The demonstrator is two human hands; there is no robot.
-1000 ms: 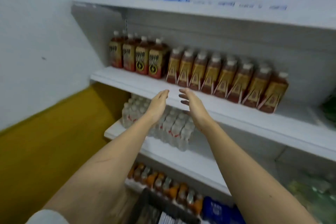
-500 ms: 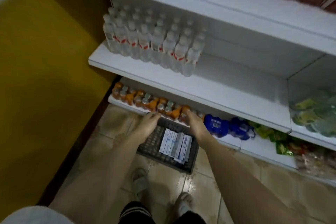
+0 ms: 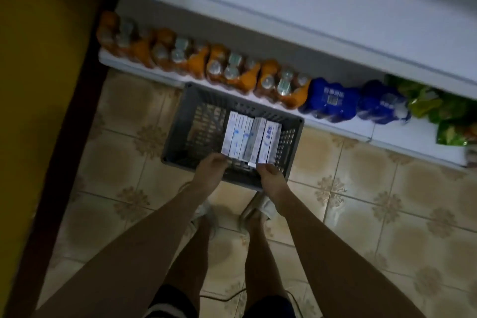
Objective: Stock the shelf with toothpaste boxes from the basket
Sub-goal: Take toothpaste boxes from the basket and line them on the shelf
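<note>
Pickup step: toothpaste boxes point(image 3: 250, 138) lying in a row in grey basket point(image 3: 180, 134) on floor, below shelf point(image 3: 284, 5).
Left hand point(image 3: 209, 171) and right hand point(image 3: 271, 175) at near box ends; finger state cannot be told. Next, likely: grip firmly, lift clear.

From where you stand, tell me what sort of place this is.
Likely a small shop aisle: a low shelf lined with shrink-wrapped bottles and snack bags, plus a basket of toothpaste boxes.

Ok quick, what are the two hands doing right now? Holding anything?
Left hand: at the near end of the toothpaste boxes in the basket; its grip cannot be told.
Right hand: at the same end; cannot be told either.
</note>
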